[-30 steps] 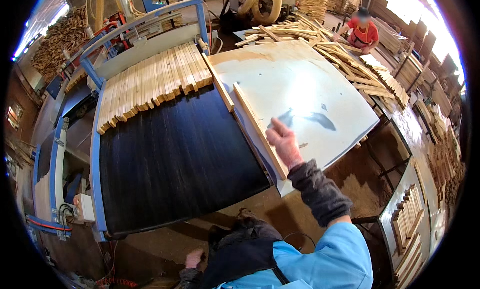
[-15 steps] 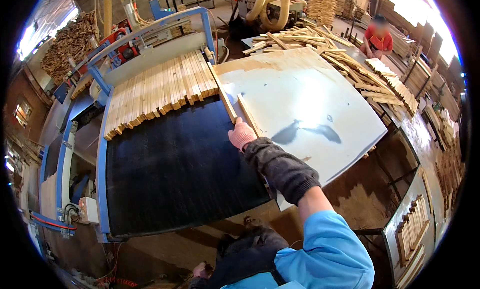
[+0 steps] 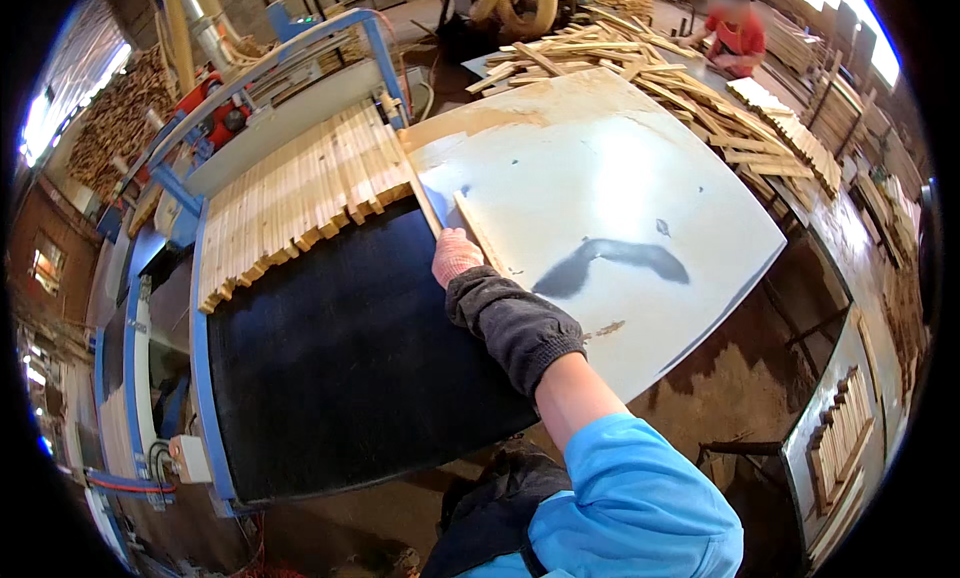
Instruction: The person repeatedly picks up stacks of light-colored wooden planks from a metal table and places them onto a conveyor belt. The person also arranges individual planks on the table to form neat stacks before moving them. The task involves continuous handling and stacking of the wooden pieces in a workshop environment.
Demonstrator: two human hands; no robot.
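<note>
My right hand (image 3: 457,257), in a pinkish knit glove with a dark sleeve cover behind it, is closed around the near end of a long wooden strip (image 3: 412,178). That strip lies along the right edge of the black conveyor belt (image 3: 350,368), beside a row of wooden strips (image 3: 300,193) laid side by side at the belt's far end. Just right of my hand, a second loose strip (image 3: 476,228) rests on the pale sheet-topped table (image 3: 620,328). My left hand is out of the picture.
A blue machine frame (image 3: 375,63) arches over the row's far end. Loose strips (image 3: 690,108) are heaped on the table's far side. Beyond them a person in red (image 3: 735,38) sits near another row of strips (image 3: 790,138). More strips (image 3: 842,433) lie at the lower right.
The view has tilted and shifted slightly. My right hand, still on the strip, has moved a little farther from me along the belt edge. My left hand, earlier at the bottom, has left the picture.
</note>
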